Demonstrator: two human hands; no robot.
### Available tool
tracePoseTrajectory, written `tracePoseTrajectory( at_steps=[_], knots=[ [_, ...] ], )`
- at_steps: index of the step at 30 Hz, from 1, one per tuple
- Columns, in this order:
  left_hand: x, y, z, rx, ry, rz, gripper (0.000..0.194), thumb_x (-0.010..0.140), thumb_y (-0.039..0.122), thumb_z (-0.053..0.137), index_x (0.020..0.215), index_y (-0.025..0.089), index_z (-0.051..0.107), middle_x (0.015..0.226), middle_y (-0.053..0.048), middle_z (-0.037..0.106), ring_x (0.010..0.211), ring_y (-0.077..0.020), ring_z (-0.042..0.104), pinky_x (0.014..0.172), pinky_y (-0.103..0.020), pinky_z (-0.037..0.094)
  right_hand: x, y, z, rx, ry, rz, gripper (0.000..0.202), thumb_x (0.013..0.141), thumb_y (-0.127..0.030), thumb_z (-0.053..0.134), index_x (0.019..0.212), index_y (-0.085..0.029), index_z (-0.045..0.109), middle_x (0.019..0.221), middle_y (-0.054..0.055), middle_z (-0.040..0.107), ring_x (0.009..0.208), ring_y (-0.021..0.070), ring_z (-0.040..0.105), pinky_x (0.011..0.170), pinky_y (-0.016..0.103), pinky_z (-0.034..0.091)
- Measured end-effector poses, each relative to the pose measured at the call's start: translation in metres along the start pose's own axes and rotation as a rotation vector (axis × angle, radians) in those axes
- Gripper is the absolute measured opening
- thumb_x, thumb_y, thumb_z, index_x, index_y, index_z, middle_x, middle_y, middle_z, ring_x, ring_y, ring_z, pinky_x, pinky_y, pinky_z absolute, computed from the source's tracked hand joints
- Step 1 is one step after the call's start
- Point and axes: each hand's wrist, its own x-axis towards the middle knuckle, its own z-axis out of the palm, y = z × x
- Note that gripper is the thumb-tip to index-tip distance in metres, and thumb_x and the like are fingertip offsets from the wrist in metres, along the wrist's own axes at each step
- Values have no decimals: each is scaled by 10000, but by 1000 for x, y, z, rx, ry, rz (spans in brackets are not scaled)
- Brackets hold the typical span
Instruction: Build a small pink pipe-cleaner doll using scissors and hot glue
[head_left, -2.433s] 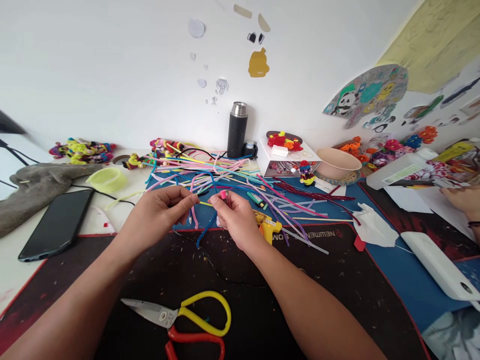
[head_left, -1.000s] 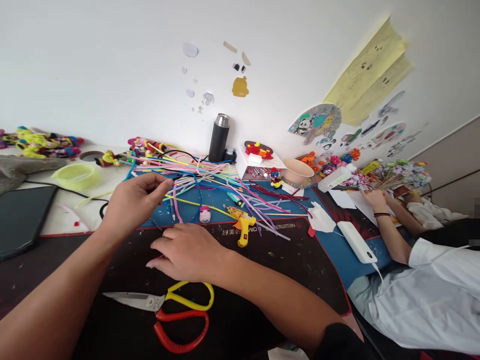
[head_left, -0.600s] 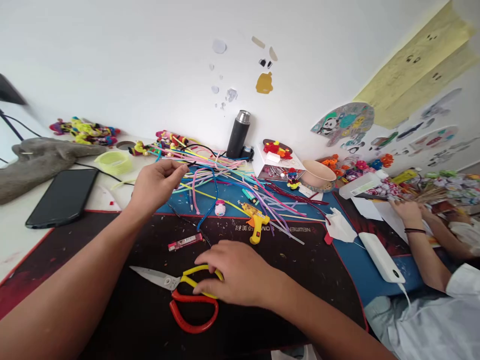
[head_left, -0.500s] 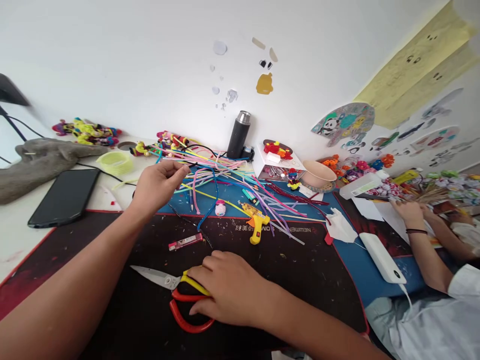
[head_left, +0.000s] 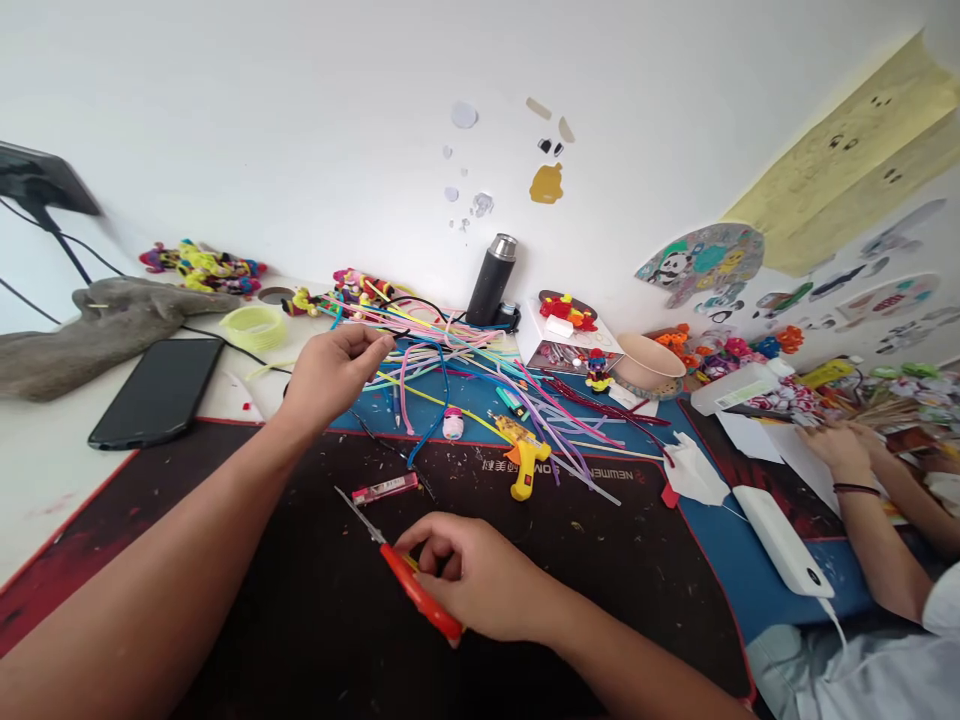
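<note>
The scissors [head_left: 409, 578] are red, yellow and silver, the glue gun [head_left: 528, 462] mainly yellow, the mat [head_left: 637, 570] black edged in red.

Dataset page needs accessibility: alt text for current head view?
A person's right hand holds scissors over a dark mat; left hand pinches a dark piece. Beyond the scissors lie a glue gun and colourful pipe cleaners; a flask stands by the wall.

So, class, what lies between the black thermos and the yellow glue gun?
In the head view, multicoloured pipe cleaners and a small teal object lie between them.
</note>
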Motion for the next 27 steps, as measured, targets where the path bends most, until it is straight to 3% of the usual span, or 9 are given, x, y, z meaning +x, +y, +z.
tracePoseTrajectory(
  at_steps=[1,3,6,8,13,16,20,27],
  knots=[
    [0,0,0,6,-6,-2,346,845,550,613,738,223,642,548,44,521,515,-140,407,528,-288,312,2,5,-1,177,-44,63,330,934,-340,780,1232,-222,703,792,-54,716,472,84,567,486,215,441],
    [0,0,1,20,-18,0,346,849,546,617,727,223,643,535,44,524,508,-139,405,529,-290,308,6,13,-3,413,-140,132,483,848,-430,894,1201,-215,645,759,-67,730,395,78,537,425,206,434],
    [1,-3,2,11,-30,8,356,858,554,628,735,221,646,545,44,525,519,-140,417,536,-286,310,9,16,-5,582,-256,152,725,691,-479,1031,1218,-213,610,734,-66,759,353,80,538,381,190,432],
    [2,-6,3,-7,-29,3,358,864,558,639,757,217,659,563,45,517,533,-140,417,535,-283,299,11,13,-9,643,-287,97,778,703,-509,1033,1283,-202,616,729,-59,763,342,73,529,371,181,422],
    [2,-11,3,-73,10,-34,351,874,551,662,789,211,668,607,49,472,557,-136,384,533,-283,272,20,5,-26,821,-195,-214,712,862,-568,931,1376,-169,642,808,-11,763,380,74,570,380,180,397],
    [1,-10,3,-81,3,-38,367,875,563,672,772,211,664,616,43,471,568,-139,376,539,-286,275,30,8,-34,915,-188,-317,636,935,-620,858,1351,-173,677,800,-21,717,384,60,537,384,185,397],
    [-1,-7,4,-50,5,-33,390,876,585,678,781,207,691,618,41,451,579,-143,366,542,-288,269,39,10,-39,927,-193,-340,724,956,-790,730,1296,-152,715,731,-17,671,387,66,510,366,177,335],
    [-6,0,2,-9,18,-13,368,894,559,674,765,215,681,636,36,486,609,-150,416,567,-288,309,43,8,-53,776,-80,-322,915,867,-946,659,1356,-173,641,817,79,793,538,196,752,438,199,400]
  ],
)
